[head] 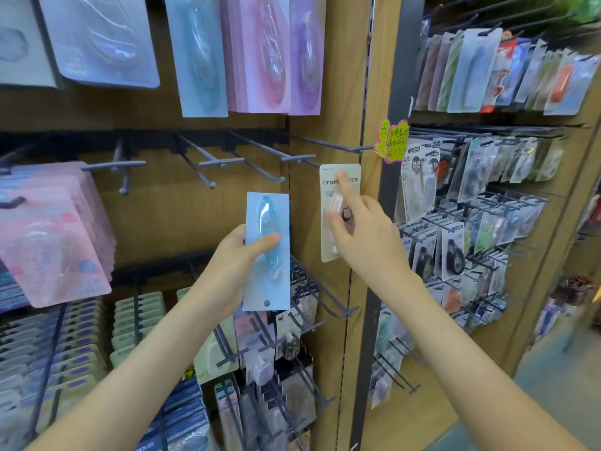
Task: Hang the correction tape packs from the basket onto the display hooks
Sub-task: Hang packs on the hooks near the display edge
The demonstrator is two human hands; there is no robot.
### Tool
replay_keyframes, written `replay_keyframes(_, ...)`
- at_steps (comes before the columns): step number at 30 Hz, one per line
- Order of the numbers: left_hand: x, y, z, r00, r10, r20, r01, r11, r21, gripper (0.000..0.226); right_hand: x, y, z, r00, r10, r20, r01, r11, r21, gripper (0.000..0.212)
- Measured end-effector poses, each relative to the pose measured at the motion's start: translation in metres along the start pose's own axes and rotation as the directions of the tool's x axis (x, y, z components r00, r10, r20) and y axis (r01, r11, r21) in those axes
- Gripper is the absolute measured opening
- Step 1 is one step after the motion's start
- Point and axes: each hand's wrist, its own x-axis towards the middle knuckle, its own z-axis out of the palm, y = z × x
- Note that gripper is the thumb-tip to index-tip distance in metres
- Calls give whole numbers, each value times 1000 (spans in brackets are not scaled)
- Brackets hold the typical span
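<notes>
Holding a blue correction tape pack (267,216) in the left hand (232,260): thumb curled across the clear blister, fingers behind the card. Upright but flipped, hang hole at the bottom edge, below the thumb. Clear of the hooks.

Gripping a cream Campus pack (329,190) in the right hand (369,234), just right of the blue one, small gap between the cards. Thumb and lower fingers wrapped on the blister, index finger stretched up the card face to near its top edge. Held in front of the wooden panel (325,125). Top of card level with the tip of a grey hook (302,157) just above the right hand. Can't tell whether threaded on it or only held up to it.

Above the left hand: row of grey pegs (208,164) sticking out from a dark rail. Higher still: hung blue, pink and purple packs (270,53). Left of the left hand: thick stack of pink packs (55,239). Below both hands: small packs on lower hooks (304,289), some marked Campus. Up and right of the right hand: yellow-and-pink handwritten tag (390,141) at the end of a long peg. Further right: side rack (471,206) crammed with more hanging packs, too blurred to read.
</notes>
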Motion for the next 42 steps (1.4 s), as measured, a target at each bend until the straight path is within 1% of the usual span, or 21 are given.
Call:
replay_keyframes(3, 4, 5, -1, 1000, 3, -4, -3, 1000, 11, 30, 7, -2, -7, 994, 74, 79, -87, 981, 171, 57)
replay_keyframes(4, 6, 7, -1, 1000, 3, -10, -3, 1000, 13, 30, 9, -2, -11, 991, 84, 105, -104, 973, 206, 57)
replay_keyframes(5, 8, 9, -1, 1000, 2, -13, -2, 1000, 16, 30, 10, -2, -15, 989, 74, 125, -98, 975, 198, 57)
replay_keyframes(7, 12, 11, 0, 1000, -3, -14, 3, 1000, 31, 29, 11, -2, -18, 990, 30, 140, -45, 994, 104, 56)
replay_keyframes(10, 17, 14, 2, 1000, -11, -2, 11, 998, 60, 26, 11, 2, -12, 993, -28, 114, 34, 998, -52, 57)
replay_keyframes(15, 19, 11, 3, 1000, -16, 18, 14, 994, 104, 23, 21, 2, 10, 992, -20, 126, 29, 997, -69, 58)
replay_keyframes(18, 13, 5, 0, 996, -74, 57, 66, 990, 127, 25, 42, -6, 29, 984, 12, 177, 13, 990, -137, 58)
replay_keyframes(21, 6, 4, -9, 989, -135, 62, 129, 987, 98, 26, 60, -11, 44, 979, 16, 201, 23, 982, -187, 58)
replay_keyframes(26, -6, 22, -27, 982, -182, 53, 174, 977, 127, 7, 53, -14, 41, 969, 42, 245, 8, 980, -199, 59)
replay_keyframes(27, -9, 25, -31, 978, -199, 66, 188, 972, 144, 14, 46, -18, 31, 966, 20, 258, 33, 979, -202, 59)
replay_keyframes(28, -11, 27, -36, 972, -221, 82, 204, 962, 182, 28, 39, -22, 19, 954, -17, 298, 79, 977, -196, 59)
replay_keyframes(29, -15, 30, -39, 963, -244, 112, 212, 946, 244, 40, 32, -27, 6, 927, -79, 365, 152, 973, -175, 58)
replay_keyframes(30, -18, 33, -42, 954, -253, 160, 191, 926, 326, 45, 26, -34, -7, 881, -167, 442, 244, 962, -124, 57)
replay_keyframes(31, -21, 35, -43, 946, -240, 219, 134, 903, 409, 45, 21, -41, -17, 819, -288, 496, 356, 933, -47, 57)
replay_keyframes(33, -26, 42, -40, 931, -170, 325, -22, 858, 513, 42, 12, -55, -27, 669, -547, 503, 576, 809, 113, 67)
replay_keyframes(34, -27, 46, -38, 922, -128, 367, -91, 847, 524, 46, 11, -56, -25, 596, -628, 500, 665, 735, 131, 75)
replay_keyframes(35, -30, 51, -35, 912, -93, 398, -138, 846, 515, 51, 12, -55, -21, 551, -668, 500, 725, 680, 110, 82)
replay_keyframes(36, -33, 57, -34, 906, -70, 417, -164, 852, 498, 53, 14, -55, -17, 538, -681, 496, 752, 654, 82, 86)
replay_keyframes(38, -37, 72, -41, 888, -75, 454, -167, 866, 470, 54, 19, -56, -16, 564, -694, 447, 768, 640, 25, 83)
replay_keyframes(40, -43, 91, -56, 857, -138, 496, -102, 898, 427, 60, 23, -58, -23, 604, -717, 348, 774, 632, -40, 73)
replay_keyframes(42, -50, 109, -69, 853, -128, 506, -21, 961, 277, 66, 25, -60, -32, 659, -718, 225, 743, 668, -42, 67)
